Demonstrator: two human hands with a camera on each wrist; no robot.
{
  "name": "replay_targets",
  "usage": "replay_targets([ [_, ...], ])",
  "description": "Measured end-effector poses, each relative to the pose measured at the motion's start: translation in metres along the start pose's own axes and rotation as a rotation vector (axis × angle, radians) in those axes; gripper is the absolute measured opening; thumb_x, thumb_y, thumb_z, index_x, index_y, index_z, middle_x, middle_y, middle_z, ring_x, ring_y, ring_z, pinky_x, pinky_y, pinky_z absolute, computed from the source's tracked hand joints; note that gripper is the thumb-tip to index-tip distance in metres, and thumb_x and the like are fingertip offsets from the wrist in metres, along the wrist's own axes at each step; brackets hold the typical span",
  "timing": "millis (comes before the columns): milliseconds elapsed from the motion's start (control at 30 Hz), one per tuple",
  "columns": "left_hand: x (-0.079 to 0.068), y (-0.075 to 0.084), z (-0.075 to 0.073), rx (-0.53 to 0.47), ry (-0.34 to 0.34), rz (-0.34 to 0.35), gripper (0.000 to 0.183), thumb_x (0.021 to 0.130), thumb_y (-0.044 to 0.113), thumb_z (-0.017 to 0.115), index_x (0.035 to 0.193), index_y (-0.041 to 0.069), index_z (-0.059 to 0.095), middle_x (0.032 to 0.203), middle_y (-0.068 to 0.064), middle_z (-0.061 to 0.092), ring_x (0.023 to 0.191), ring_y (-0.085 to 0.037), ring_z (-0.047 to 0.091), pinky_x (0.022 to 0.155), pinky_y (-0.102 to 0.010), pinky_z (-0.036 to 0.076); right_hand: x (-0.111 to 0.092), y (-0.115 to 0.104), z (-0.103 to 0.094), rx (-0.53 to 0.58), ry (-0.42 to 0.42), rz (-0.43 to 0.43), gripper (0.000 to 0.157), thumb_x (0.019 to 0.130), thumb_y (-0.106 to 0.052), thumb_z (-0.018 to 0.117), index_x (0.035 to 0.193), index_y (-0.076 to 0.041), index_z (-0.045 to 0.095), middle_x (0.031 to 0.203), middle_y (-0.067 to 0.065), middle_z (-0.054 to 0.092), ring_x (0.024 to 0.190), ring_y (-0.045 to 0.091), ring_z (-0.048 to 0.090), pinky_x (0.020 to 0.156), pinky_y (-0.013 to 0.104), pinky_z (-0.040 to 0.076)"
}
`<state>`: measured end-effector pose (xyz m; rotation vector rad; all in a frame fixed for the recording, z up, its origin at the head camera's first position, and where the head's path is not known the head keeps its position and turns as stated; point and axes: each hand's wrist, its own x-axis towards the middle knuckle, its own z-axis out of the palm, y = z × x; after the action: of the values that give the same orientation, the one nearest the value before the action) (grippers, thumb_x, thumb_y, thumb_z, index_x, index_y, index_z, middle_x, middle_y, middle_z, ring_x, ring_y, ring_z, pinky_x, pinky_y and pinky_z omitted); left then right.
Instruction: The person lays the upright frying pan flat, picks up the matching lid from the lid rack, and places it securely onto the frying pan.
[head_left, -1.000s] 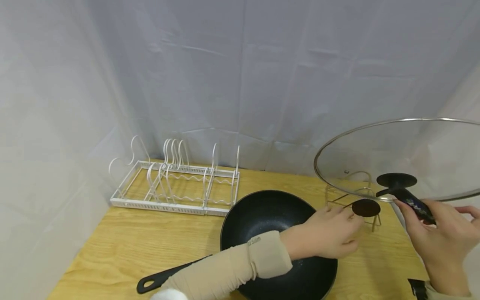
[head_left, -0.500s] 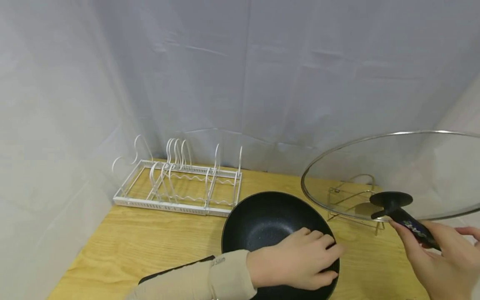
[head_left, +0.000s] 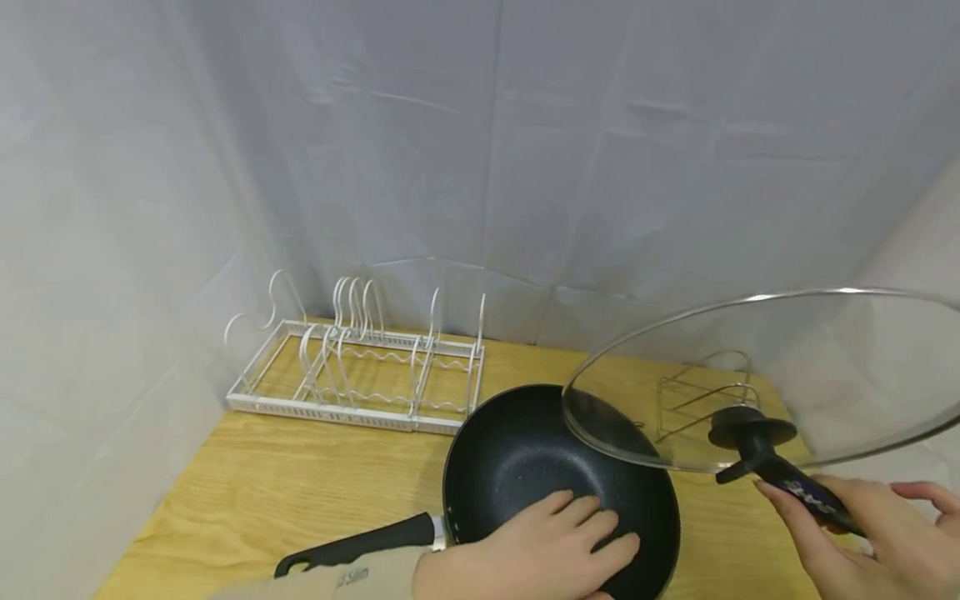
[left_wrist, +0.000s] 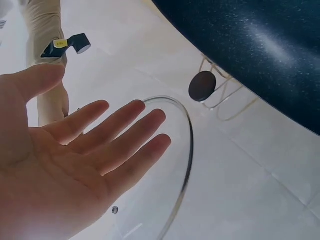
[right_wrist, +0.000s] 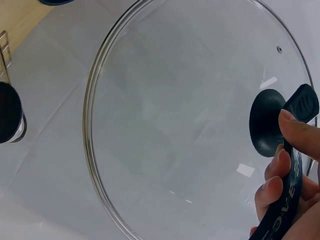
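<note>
A black wok [head_left: 517,442] sits on the wooden table, its long black handle [head_left: 375,537] pointing to the lower left. My left hand [head_left: 536,546] hovers over the wok's near side in the head view; the left wrist view shows the palm and spread fingers with nothing in them. At the right my right hand [head_left: 877,537] grips the black handle [head_left: 806,492] of a large glass lid [right_wrist: 185,120]. The lid is tilted, held up in the air, and its metal rim overlaps the wok's right part in the head view.
A white wire rack [head_left: 318,408] with upright loops stands at the back left, close to the wok. Behind the lid is a small metal wire stand [head_left: 678,404]; a dark round disc [left_wrist: 202,86] shows on it in the left wrist view. Pale sheets [head_left: 420,167] wall the table.
My left hand has drawn back leftward and toward me, from beside the small wire stand to over the wok. My right hand has lowered the lid and brought it leftward, nearer the wok.
</note>
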<state>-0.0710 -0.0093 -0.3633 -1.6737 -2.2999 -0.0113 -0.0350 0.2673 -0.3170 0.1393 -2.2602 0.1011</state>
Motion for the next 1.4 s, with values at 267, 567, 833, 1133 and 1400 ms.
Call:
replay_targets([
  [267, -0.040, 0.001, 0.000, -0.029, 0.000, -0.088, 0.058, 0.091, 0.064, 0.035, 0.127, 0.022, 0.051, 0.119, 0.005, 0.056, 0.110, -0.013, 0.052, 0.093, -0.026, 0.042, -0.005, -0.020, -0.009, 0.089, -0.030, 0.029, 0.081, 0.084, -0.071, 0.039, 0.072, 0.005, 0.064, 0.062, 0.017, 0.061, 0.053, 0.031, 0.047, 0.083, 0.054, 0.034],
  [567, -0.075, 0.002, 0.011, -0.045, 0.003, -0.216, 0.056, 0.095, 0.061, 0.030, 0.128, 0.021, 0.050, 0.120, 0.001, 0.057, 0.111, -0.017, 0.054, 0.091, -0.034, 0.046, 0.002, -0.018, -0.016, 0.090, -0.090, -0.141, 0.071, 0.075, -0.077, 0.047, 0.064, -0.010, 0.068, 0.057, 0.001, 0.061, 0.046, 0.013, 0.045, 0.064, 0.038, 0.031],
  [833, -0.110, -0.007, 0.024, -0.101, -0.008, -0.430, 0.043, 0.094, 0.041, 0.052, 0.128, 0.015, 0.052, 0.123, -0.004, 0.057, 0.115, -0.023, 0.054, 0.089, -0.039, 0.048, 0.002, -0.022, -0.011, 0.155, -0.119, -0.094, 0.065, 0.070, -0.080, 0.050, 0.062, -0.017, 0.064, 0.052, -0.006, 0.059, 0.046, -0.001, 0.040, 0.070, 0.029, 0.026],
  [1133, -0.150, -0.014, 0.042, -0.278, -0.046, -0.732, 0.051, 0.092, 0.043, 0.055, 0.133, 0.012, 0.050, 0.127, -0.010, 0.055, 0.116, -0.028, 0.052, 0.092, -0.046, 0.045, 0.000, -0.029, 0.002, 0.320, -0.027, -0.062, 0.068, 0.069, -0.074, 0.061, 0.065, -0.006, 0.068, 0.057, 0.009, 0.063, 0.046, 0.005, 0.047, 0.081, 0.022, 0.022],
  [1400, -0.167, -0.019, 0.061, -0.306, -0.071, -0.824, 0.057, 0.086, 0.048, 0.062, 0.128, 0.010, 0.054, 0.123, -0.008, 0.057, 0.111, -0.028, 0.055, 0.091, -0.046, 0.046, 0.004, -0.030, 0.008, 0.406, -0.040, -0.092, 0.058, 0.062, -0.064, 0.074, 0.070, -0.007, 0.070, 0.063, 0.008, 0.065, 0.049, -0.002, 0.045, 0.086, 0.018, 0.022],
])
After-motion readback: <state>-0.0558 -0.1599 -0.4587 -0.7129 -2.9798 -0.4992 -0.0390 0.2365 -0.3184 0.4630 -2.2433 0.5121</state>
